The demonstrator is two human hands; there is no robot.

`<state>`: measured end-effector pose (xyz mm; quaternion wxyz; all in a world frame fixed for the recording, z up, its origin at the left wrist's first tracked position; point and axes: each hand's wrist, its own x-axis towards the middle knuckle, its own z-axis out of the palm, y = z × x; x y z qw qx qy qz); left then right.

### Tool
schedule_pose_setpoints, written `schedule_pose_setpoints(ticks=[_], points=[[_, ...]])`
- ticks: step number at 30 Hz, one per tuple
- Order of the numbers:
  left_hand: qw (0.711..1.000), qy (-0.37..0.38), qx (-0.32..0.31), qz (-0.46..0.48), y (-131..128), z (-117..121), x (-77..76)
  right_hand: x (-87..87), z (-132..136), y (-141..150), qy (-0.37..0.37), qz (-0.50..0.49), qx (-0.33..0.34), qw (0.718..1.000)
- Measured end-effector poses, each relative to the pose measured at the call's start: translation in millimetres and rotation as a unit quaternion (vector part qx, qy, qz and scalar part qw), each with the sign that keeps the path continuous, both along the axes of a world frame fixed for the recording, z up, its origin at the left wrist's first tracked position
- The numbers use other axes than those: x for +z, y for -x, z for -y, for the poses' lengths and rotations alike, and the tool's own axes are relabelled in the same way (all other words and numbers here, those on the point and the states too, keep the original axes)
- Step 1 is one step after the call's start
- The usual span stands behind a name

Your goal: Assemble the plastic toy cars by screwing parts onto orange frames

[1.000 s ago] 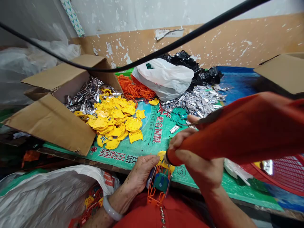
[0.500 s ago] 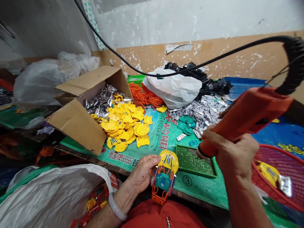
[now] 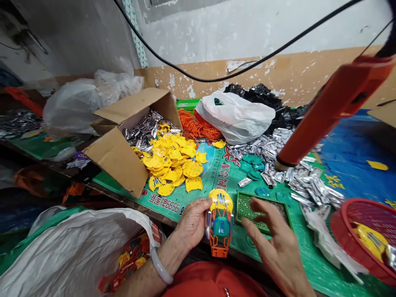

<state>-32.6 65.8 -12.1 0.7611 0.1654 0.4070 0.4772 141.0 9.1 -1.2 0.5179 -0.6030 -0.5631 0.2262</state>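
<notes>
My left hand (image 3: 194, 220) grips a toy car body (image 3: 221, 226) by its left side, over the near edge of the table. The body has a yellow front piece, an orange cage frame and a teal middle part. Just right of it, my right hand (image 3: 274, 243) is empty with its fingers spread, in front of a green perforated tray (image 3: 239, 206) holding small bits too tiny to name. A red electric screwdriver (image 3: 328, 109) hangs tilted above the silver parts at the right, apart from both hands.
Yellow parts (image 3: 173, 159) spill from a cardboard box (image 3: 119, 161). Behind lie orange frames (image 3: 198, 126), a white plastic bag (image 3: 236, 117) and black parts (image 3: 287, 111). Silver parts (image 3: 309, 181) and a red basket (image 3: 343, 231) are at right. A white sack (image 3: 77, 251) stands lower left.
My right hand has let go of the electric screwdriver and come down toward the toy car body. The screwdriver now hangs free, higher up. My left hand keeps its hold.
</notes>
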Motion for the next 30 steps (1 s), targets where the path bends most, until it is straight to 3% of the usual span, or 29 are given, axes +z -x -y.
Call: schedule_pose_setpoints(ticks=[4, 9, 12, 16, 22, 27, 30], points=[[1.0, -0.005, 0.02, 0.012, -2, -1, 2.8, -8.9, 4, 11, 0.202, -0.124, 0.079, 0.968], [0.998, 0.037, 0.042, 0.042, -5, 0, 14.2, -12.8, 1, 22, 0.281, -0.213, 0.15, 0.924], [0.995, 0.075, 0.048, 0.048, -7, 2, 20.7, -14.4, -3, 30, 0.28, -0.253, 0.185, 0.907], [0.993, 0.092, 0.041, 0.058, -9, 6, 22.1, -19.0, -6, 38, 0.256, -0.224, 0.17, 0.925], [0.997, -0.023, 0.074, 0.007, -7, 9, 12.8, -27.0, -9, 41, 0.211, -0.189, 0.123, 0.951], [0.995, 0.067, 0.05, 0.047, -5, 5, 18.1, -16.7, -11, 39, 0.201, -0.225, 0.092, 0.949], [0.993, 0.092, 0.032, 0.071, -4, 3, 20.7, -8.5, -12, 39, 0.244, -0.281, 0.105, 0.922]])
